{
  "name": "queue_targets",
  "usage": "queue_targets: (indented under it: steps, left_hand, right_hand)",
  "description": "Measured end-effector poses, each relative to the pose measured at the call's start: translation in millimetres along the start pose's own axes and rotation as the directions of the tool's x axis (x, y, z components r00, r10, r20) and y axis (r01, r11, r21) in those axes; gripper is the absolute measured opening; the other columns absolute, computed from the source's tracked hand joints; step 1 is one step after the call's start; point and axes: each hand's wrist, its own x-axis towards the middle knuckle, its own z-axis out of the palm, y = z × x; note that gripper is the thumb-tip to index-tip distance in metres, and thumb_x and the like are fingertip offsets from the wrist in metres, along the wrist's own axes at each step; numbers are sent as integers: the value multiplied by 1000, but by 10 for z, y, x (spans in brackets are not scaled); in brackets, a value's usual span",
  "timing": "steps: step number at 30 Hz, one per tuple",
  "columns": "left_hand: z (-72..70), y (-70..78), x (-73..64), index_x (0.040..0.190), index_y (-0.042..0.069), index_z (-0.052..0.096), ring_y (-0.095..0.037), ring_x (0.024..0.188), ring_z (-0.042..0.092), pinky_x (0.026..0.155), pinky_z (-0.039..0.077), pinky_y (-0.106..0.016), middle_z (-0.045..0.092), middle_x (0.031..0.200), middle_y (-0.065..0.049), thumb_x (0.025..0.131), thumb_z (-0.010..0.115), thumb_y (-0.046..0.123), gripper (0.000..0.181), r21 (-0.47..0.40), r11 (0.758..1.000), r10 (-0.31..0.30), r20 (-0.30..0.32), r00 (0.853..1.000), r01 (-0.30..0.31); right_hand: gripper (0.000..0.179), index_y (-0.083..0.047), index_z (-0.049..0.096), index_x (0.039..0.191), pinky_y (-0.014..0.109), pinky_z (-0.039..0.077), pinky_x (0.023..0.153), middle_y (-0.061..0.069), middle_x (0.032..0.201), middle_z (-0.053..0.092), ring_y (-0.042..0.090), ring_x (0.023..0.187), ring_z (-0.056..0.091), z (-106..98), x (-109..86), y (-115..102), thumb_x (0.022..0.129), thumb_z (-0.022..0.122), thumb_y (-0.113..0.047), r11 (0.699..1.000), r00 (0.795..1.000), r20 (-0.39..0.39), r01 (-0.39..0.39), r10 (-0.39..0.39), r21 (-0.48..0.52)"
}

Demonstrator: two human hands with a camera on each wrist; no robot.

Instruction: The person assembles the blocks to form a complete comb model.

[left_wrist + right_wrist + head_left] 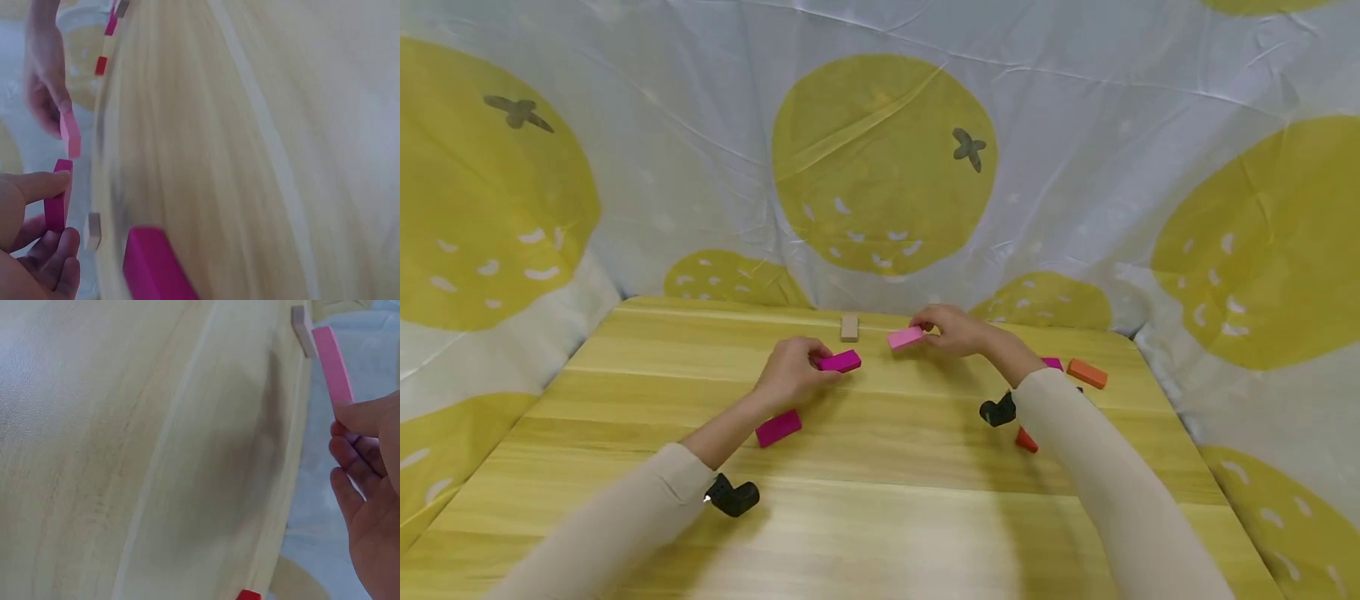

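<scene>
Magenta block (842, 361), one, pinched by the fingers of the left hand (792, 369); pink block (905, 337), one, pinched by those of the right hand (953, 331); both above the worktop (917, 517), near each other; on it, one beige block (849, 328), two further magenta blocks (778, 428), one orange block (1087, 373), one red block (1026, 440).

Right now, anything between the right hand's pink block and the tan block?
Nothing visible: in the head view, only tabletop shows between the pink block in the right hand and the tan block.
</scene>
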Motion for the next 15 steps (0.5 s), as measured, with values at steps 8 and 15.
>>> queue_targets:
  steps: [8, 15]
  left_hand:
    - [319, 28, 62, 95, 2, 77, -23, 81, 63, 72, 55, -38, 70, 89, -7, 79, 91, 20, 28, 76, 996, -51, 0, 999, 51]
    - [244, -56, 111, 123, -1, 67, -20, 80, 60, 73, 52, -35, 65, 91, -5, 82, 90, 33, 58, 44, 999, -33, 227, 973, 23]
  right_hand:
    - [26, 4, 69, 126, 46, 47, 100, 18, 118, 65, 33, 111, 59, 225, 62, 72, 101, 63, -4, 1000, 996, 83, -12, 14, -29]
    - [43, 6, 53, 145, 50, 48, 103, 24, 127, 63, 38, 119, 59, 366, 2, 77, 104, 58, -6, 983, 983, -14, -180, 181, 46]
